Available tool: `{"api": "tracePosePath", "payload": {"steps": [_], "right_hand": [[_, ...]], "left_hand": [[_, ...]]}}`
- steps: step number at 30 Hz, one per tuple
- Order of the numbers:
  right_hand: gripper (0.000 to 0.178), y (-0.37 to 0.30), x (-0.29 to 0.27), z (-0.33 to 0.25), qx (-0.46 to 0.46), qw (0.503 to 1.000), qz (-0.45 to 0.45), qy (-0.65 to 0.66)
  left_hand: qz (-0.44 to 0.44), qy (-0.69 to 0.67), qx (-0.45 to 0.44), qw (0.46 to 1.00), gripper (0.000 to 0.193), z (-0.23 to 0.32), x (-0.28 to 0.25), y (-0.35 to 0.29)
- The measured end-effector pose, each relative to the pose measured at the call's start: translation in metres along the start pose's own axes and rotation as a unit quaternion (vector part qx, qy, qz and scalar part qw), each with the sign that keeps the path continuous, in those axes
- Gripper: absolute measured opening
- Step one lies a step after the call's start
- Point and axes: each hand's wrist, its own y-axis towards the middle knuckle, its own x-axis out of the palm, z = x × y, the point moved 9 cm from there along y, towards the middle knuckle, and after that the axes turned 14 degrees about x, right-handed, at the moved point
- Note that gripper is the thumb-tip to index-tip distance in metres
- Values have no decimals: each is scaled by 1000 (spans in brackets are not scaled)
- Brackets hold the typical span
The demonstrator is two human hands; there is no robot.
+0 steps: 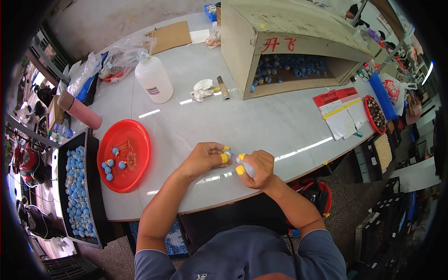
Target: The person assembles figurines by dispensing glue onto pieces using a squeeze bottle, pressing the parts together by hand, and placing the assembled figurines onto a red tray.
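Both hands meet near the desk's (261,126) front edge, at about 6 o'clock from the wooden box (284,42). The left hand (203,158) pinches a tiny blue piece (228,152) between yellow-taped fingertips (224,158), its grip closed on it. The right hand (256,169) is wrapped shut around a small pale tool (246,167) (what kind, I cannot tell), tip toward the piece. The piece looks light and small, probably easy to drop or crush, so a gentle pinch at its sides seems best; the tape likely adds friction. At 9 o'clock from the hands sits a red plate (135,135) with a few blue pieces, and beyond it a black tray (93,186) full of them. A white bottle (154,79) stands at 11 o'clock.
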Motion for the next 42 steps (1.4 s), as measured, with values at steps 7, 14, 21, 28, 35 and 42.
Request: {"api": "tracePosePath", "payload": {"steps": [7, 14, 21, 28, 35, 42], "right_hand": [[20, 1, 3, 1, 11, 1000, 1, 2], [19, 1, -1, 2, 5, 1000, 3, 8], [18, 3, 3, 1, 15, 1000, -2, 17], [23, -1, -16, 16, 68, 995, 26, 70], [37, -20, -32, 64, 301, 915, 26, 266], [31, -44, -113, 127, 434, 884, 78, 158]], "left_hand": [[-4, 0, -10, 1000, 38, -4, 0, -1], [-9, 7, -7, 1000, 37, -1, 2, 1], [-15, 0, -8, 1000, 37, -1, 3, -1], [-7, 7, -19, 1000, 37, 1, 0, -2], [0, -26, -31, 999, 32, 6, -4, -3], [15, -45, -37, 998, 29, 6, -1, -2]]}}
